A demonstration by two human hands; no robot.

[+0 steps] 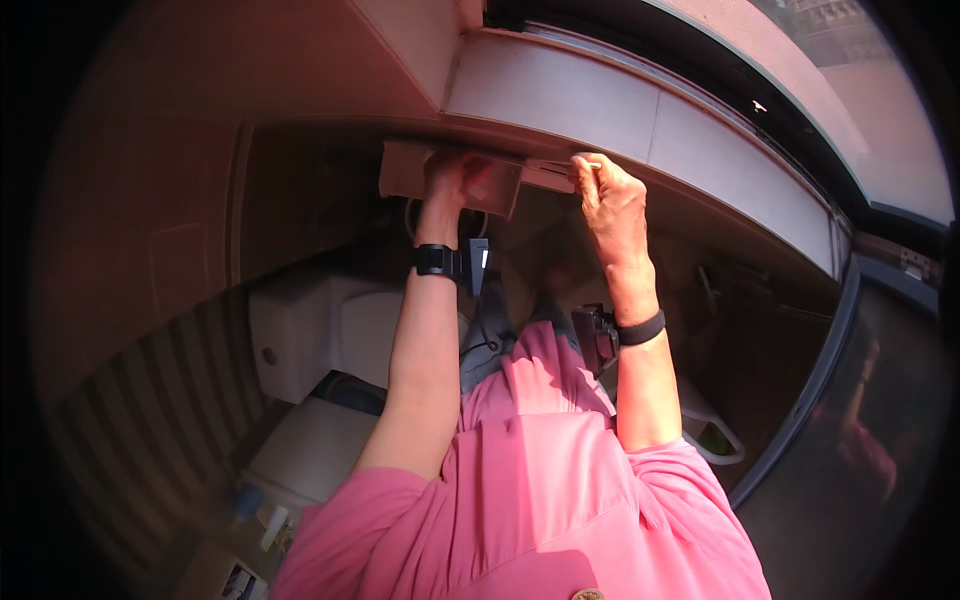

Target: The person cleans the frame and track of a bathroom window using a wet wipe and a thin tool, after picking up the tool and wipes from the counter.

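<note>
A pale, box-like holder [502, 190] sits against the wall below the window ledge. My left hand [450, 178] reaches into or behind it; its fingers lie in deep shade, so their grip does not show. Right of the box, my right hand [612, 200] is raised in sunlight close to the ledge. Thumb and fingertips are pressed together there, with a small pale bit showing at the tips that is too small to name. A flat pale piece [548, 176] with a dark slot lies between the box and this hand. Both wrists wear black straps with small devices.
The white window ledge [560, 82] curves across the top, with a dark-framed glass panel [850, 430] on the right. At lower left is a white toilet-like fixture [300, 335]. A box of small items [235, 580] stands at the bottom left.
</note>
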